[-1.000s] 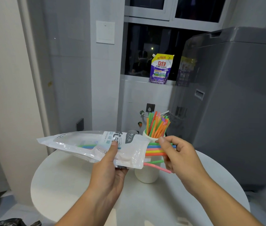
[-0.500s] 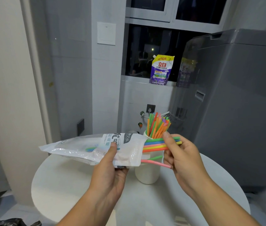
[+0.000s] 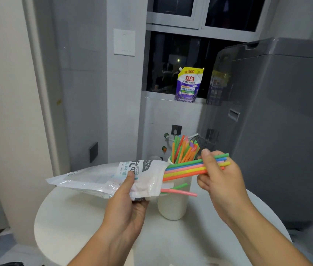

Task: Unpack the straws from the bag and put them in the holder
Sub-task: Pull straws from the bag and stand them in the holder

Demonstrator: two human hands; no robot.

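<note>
White round table [image 3: 75,217] underneath, with the holder [image 3: 173,208] stood on it, crammed with upright straws [image 3: 185,150]. Left of the holder, the bag [image 3: 102,177] is clamped by the left hand [image 3: 125,214], thumb on top. Across the holder's rim, a straw bundle [image 3: 184,169] is pinched by the right hand [image 3: 222,181].

I see bare table [image 3: 75,227] along the near edge and the left edge, open for a hand to pass. Toward the far right edge stands the holder [image 3: 173,208], its mouth crowded with upright straws [image 3: 184,150]. The bag [image 3: 98,177] in the left hand [image 3: 125,214] and the straw bundle [image 3: 186,168] in the right hand [image 3: 219,177] cross its rim. A grey washing machine [image 3: 286,131] closes off the right side.
</note>
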